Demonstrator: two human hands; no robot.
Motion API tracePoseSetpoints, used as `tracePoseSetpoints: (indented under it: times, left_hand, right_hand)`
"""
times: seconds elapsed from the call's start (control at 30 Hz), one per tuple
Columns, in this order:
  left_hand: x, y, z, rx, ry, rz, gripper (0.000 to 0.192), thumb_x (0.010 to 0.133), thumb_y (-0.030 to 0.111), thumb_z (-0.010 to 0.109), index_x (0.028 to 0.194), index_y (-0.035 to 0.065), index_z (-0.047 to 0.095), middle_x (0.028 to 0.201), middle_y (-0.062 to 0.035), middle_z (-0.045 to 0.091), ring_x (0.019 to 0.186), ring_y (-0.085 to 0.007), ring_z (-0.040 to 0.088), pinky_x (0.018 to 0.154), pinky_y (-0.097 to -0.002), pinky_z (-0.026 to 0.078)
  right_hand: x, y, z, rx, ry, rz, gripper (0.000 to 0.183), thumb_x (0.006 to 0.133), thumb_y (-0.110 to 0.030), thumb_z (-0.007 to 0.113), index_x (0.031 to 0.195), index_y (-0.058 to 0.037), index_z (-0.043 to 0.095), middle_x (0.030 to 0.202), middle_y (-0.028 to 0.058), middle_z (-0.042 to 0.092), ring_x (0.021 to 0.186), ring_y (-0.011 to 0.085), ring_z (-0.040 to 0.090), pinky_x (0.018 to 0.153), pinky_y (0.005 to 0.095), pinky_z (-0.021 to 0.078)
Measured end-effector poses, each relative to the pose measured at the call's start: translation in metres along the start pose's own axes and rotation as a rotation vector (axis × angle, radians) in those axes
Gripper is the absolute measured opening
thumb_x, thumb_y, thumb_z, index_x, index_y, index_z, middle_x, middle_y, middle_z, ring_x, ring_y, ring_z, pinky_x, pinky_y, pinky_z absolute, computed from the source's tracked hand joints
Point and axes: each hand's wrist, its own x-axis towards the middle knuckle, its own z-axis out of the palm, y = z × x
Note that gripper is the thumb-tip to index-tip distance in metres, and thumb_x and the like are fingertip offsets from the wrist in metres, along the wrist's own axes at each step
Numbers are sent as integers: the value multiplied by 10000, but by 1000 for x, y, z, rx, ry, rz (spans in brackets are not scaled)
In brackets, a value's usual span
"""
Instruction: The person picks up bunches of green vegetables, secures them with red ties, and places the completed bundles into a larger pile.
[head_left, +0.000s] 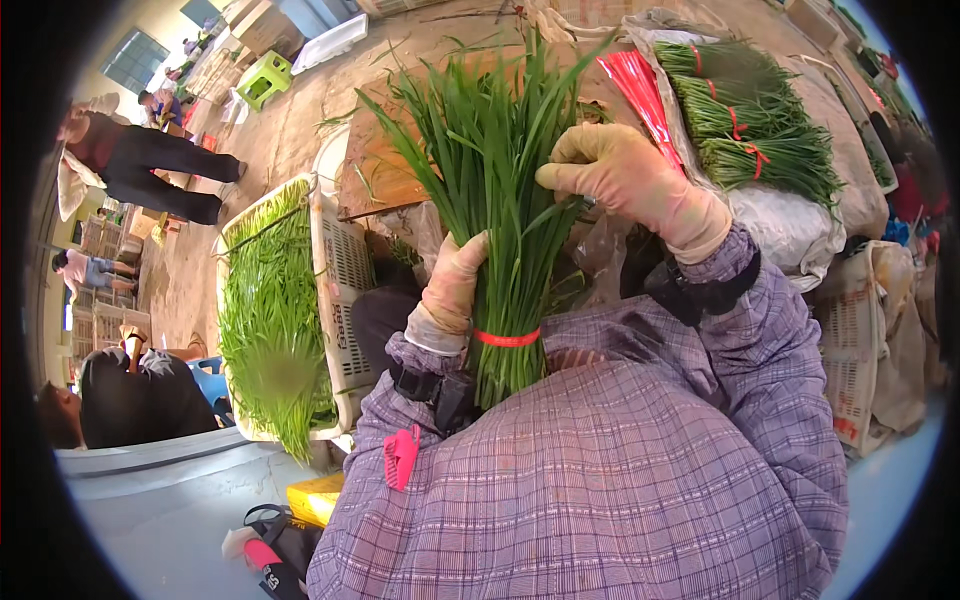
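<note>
My left hand, in a pale rubber glove, grips a bunch of long flat green leaves, seemingly garlic chives. A red band circles the bunch near its stem ends, which point towards my body; the leaf tips fan out away from me. My right hand, gloved too, is at the right side of the leaves, thumb and fingertips brought together; whether a leaf is pinched between them I cannot tell. Beyond the bunch lies a brown wooden board. Red strips lie to the right of it.
A white plastic crate of loose green leaves stands at left. Several bunches with red bands lie on sacking at upper right. Another crate is at right. A green stool stands farther off. Other people are at left, one seated near the crate.
</note>
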Motion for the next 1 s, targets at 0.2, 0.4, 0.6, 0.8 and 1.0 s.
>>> tracePoseSetpoints:
  times: [0.2, 0.4, 0.6, 0.8, 1.0]
  left_hand:
    - [-2, 9, 5, 3, 79, 57, 366, 896, 127, 669, 1228, 12, 566, 1082, -70, 661, 894, -166, 660, 782, -302, 558]
    - [-2, 10, 1, 191, 321, 203, 489, 845, 150, 774, 1235, -16, 531, 1097, -96, 660, 914, -183, 655, 811, -305, 550]
    - [-2, 8, 10, 357, 316, 193, 537, 831, 187, 796, 1241, -30, 526, 1109, -97, 656, 955, -180, 640, 857, -306, 522]
    - [-1, 13, -12, 152, 291, 98, 387, 886, 105, 703, 1232, -10, 573, 1104, -89, 664, 951, -180, 645, 849, -307, 530]
    - [0, 0, -30, 98, 384, 71, 367, 898, 132, 684, 1222, -11, 584, 1073, -94, 680, 908, -207, 679, 807, -318, 560]
  right_hand:
    - [-22, 16, 16, 454, 200, 91, 195, 951, -218, 604, 953, -34, 667, 773, 33, 654, 592, 72, 535, 557, 204, 438]
    - [-37, 68, 14, 826, 472, 208, 315, 957, -353, 608, 992, -42, 633, 814, 23, 628, 670, 83, 549, 610, 233, 455]
    - [-32, 59, 115, 990, -25, 190, 682, 855, -341, 761, 1371, -20, 452, 1272, 87, 579, 1195, 183, 531, 984, 349, 447]
    - [-39, 45, 88, 885, -8, 333, 696, 887, -445, 705, 1396, -65, 420, 1252, 38, 581, 1093, 140, 565, 859, 326, 491]
    - [-58, 80, 67, 295, 338, 194, 363, 951, -324, 635, 1228, -90, 626, 1006, 44, 679, 791, 168, 648, 706, 279, 525]
